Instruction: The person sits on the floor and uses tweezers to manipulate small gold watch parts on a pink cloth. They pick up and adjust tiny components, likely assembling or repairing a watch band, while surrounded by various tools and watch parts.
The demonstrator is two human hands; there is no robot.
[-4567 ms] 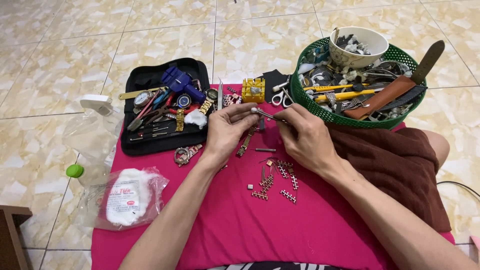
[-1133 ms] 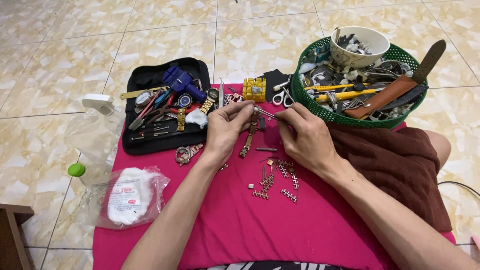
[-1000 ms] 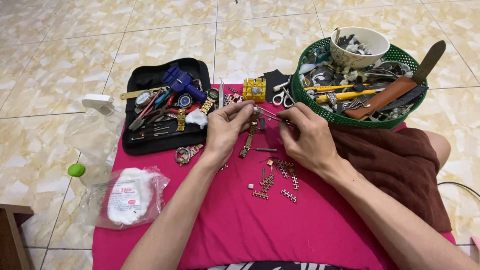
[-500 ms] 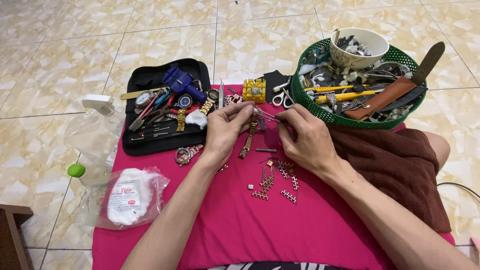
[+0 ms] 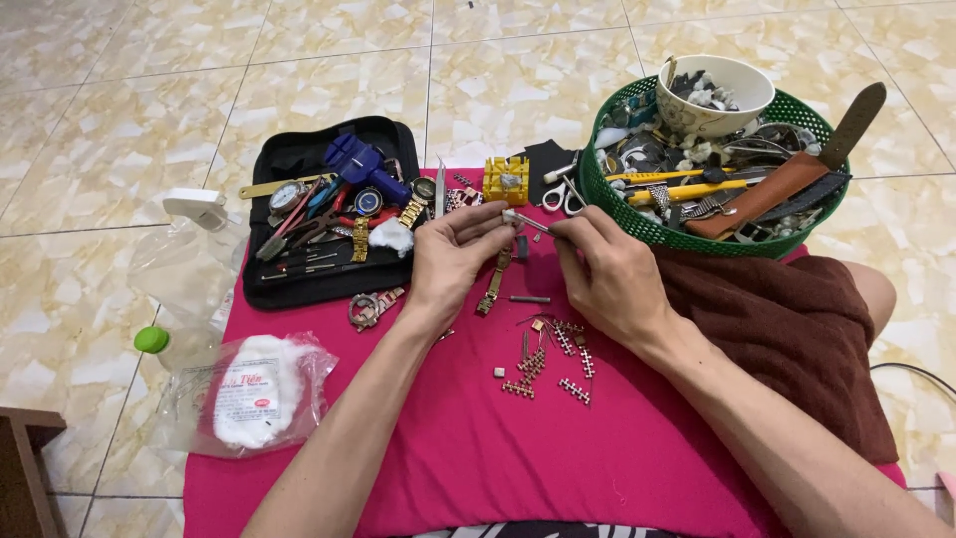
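Head view: at the frame's centre, a gold-toned metal watch bracelet (image 5: pixel 494 279) is pinched at its upper end by the left hand (image 5: pixel 450 257), hanging limp above the pink cloth (image 5: pixel 637 448). A thin metal pin tool (image 5: pixel 528 222) is gripped by the right hand (image 5: pixel 609 274). The bracelet seems light, floppy, slippery; best held by its edges.

**A tiled floor seen from above**

The floor (image 5: pixel 478 70) is covered with large square tiles in cream and beige, with a marbled pattern and thin dark joints between them. The surface is glossy and reflects a soft, even light; the shadows are weak. At the lower left corner stands a piece of dark brown wooden furniture (image 5: pixel 25 468), only partly in view. At the right edge a thin dark cable (image 5: pixel 921 371) lies on the tiles. No wall or window is in view.
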